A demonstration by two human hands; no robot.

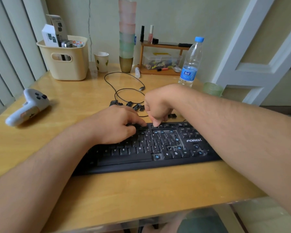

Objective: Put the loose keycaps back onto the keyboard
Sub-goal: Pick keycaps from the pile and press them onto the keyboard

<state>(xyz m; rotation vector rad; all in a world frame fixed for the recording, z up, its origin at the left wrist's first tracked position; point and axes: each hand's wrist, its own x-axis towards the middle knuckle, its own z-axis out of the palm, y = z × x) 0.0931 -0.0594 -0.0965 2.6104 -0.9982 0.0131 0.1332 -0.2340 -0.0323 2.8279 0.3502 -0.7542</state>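
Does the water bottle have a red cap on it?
No, the water bottle standing at the back right of the desk has a blue cap on top.

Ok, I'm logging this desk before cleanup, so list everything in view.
keyboard: one, black, front centre, several caps missing
loose keycaps: several, black, behind keyboard
cable: one, black, centre
controller: one, white, left
basket: one, cream, back left, holds boxes
paper cup: one, white, back
stacked cups: one stack, pink to green, back
shelf: one, wooden, back right
water bottle: one, clear, blue cap, right
left hand: on keys
right hand: thumb pressing top row
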